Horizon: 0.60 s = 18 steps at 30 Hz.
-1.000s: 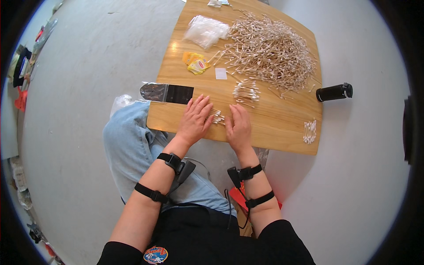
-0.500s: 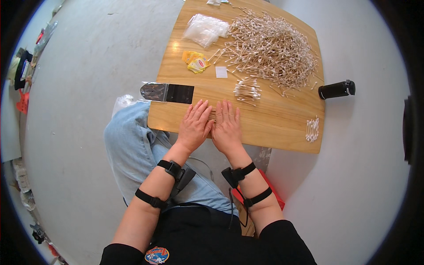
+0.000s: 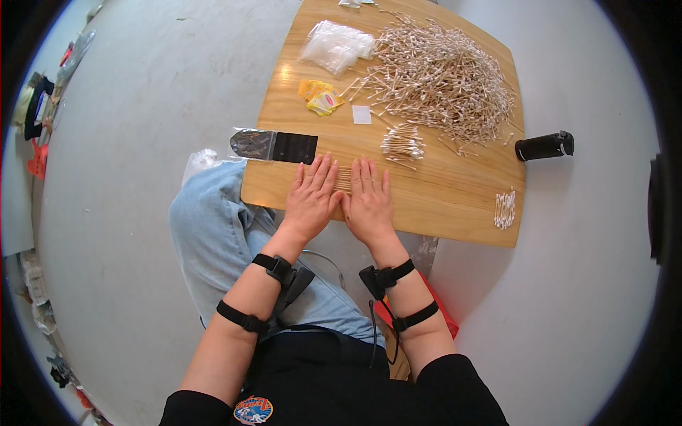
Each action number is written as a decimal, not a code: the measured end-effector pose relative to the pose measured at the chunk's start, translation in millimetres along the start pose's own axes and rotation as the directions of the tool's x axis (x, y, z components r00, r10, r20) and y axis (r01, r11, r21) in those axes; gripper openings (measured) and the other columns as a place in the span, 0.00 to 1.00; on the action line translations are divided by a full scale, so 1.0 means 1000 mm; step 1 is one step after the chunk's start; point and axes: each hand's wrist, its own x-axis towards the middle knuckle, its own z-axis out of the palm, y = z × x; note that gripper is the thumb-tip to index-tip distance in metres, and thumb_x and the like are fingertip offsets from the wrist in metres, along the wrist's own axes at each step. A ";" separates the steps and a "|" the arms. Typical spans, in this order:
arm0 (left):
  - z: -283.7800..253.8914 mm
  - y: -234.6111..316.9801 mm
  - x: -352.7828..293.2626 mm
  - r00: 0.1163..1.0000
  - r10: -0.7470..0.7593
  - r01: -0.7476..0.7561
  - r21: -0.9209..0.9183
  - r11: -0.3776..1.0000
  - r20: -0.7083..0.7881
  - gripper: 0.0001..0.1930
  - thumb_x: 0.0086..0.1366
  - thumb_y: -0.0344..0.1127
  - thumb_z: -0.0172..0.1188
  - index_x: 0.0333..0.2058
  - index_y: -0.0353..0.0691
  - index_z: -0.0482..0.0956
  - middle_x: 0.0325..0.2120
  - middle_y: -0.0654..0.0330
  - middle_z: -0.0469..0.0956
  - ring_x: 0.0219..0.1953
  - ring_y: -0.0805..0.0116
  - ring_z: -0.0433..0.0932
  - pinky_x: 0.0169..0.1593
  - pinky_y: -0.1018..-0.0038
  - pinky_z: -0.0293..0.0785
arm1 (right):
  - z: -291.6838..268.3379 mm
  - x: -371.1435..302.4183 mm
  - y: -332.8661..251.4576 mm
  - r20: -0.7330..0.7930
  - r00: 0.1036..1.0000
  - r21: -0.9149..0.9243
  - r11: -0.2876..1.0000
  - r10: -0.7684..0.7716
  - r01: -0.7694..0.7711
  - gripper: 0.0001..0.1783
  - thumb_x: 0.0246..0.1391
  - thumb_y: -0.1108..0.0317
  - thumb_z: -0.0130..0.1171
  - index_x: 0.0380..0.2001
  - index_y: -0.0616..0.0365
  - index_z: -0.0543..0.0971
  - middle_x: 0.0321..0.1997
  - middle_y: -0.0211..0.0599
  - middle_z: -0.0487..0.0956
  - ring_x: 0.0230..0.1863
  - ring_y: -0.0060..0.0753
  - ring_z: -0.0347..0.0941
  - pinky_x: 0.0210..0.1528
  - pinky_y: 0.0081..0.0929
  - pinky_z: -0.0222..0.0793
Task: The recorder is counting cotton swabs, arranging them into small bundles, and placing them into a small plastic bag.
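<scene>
A small row of cotton swabs (image 3: 342, 179) lies side by side near the table's front edge, their wooden sticks showing between my hands. My left hand (image 3: 311, 195) rests flat over the row's left end, fingers stretched forward. Over the right end my right hand (image 3: 369, 202) lies flat too, its fingers out straight. The thumbs come close together below the sticks, and the swab tips are hidden under the fingers. Just beyond the left fingertips is a clear zip bag with a black panel (image 3: 295, 148). A small bunch of cotton swabs (image 3: 403, 143) sits ahead of my right hand.
A large heap of cotton swabs (image 3: 447, 78) covers the table's far right. Clear plastic bags (image 3: 337, 46), yellow packets (image 3: 321, 97) and a white square card (image 3: 361, 114) lie left of it. Another swab row (image 3: 505, 209) lies near the right edge, below a black cylinder (image 3: 545, 146).
My hands have spread slightly apart at the fingers, so more of the sticks show between them. The whole view has shifted a little.
</scene>
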 end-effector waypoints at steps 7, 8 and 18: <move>-0.005 0.001 0.002 0.999 -0.010 0.013 -0.092 0.996 0.035 0.32 0.68 0.48 0.49 0.66 0.37 0.59 0.69 0.52 0.53 0.71 0.60 0.52 0.72 0.59 0.41 | -0.002 0.001 -0.004 -0.009 1.000 0.015 1.000 -0.003 0.003 0.38 0.56 0.56 0.54 0.65 0.66 0.61 0.70 0.52 0.61 0.73 0.48 0.51 0.73 0.54 0.36; -0.005 0.002 0.003 0.999 0.006 0.000 -0.104 0.995 0.050 0.32 0.69 0.48 0.48 0.66 0.37 0.58 0.69 0.52 0.52 0.71 0.59 0.51 0.72 0.58 0.41 | 0.001 0.000 -0.004 -0.001 1.000 -0.009 1.000 -0.007 0.007 0.37 0.56 0.57 0.53 0.66 0.65 0.61 0.70 0.52 0.61 0.74 0.48 0.51 0.73 0.54 0.36; 0.001 0.002 0.005 0.994 0.012 -0.003 -0.084 0.996 0.104 0.33 0.70 0.51 0.45 0.67 0.37 0.56 0.69 0.52 0.52 0.72 0.58 0.48 0.72 0.58 0.39 | 0.011 0.006 0.002 -0.092 0.993 0.098 0.992 -0.072 0.081 0.31 0.56 0.63 0.51 0.63 0.60 0.66 0.69 0.49 0.63 0.72 0.48 0.53 0.73 0.48 0.41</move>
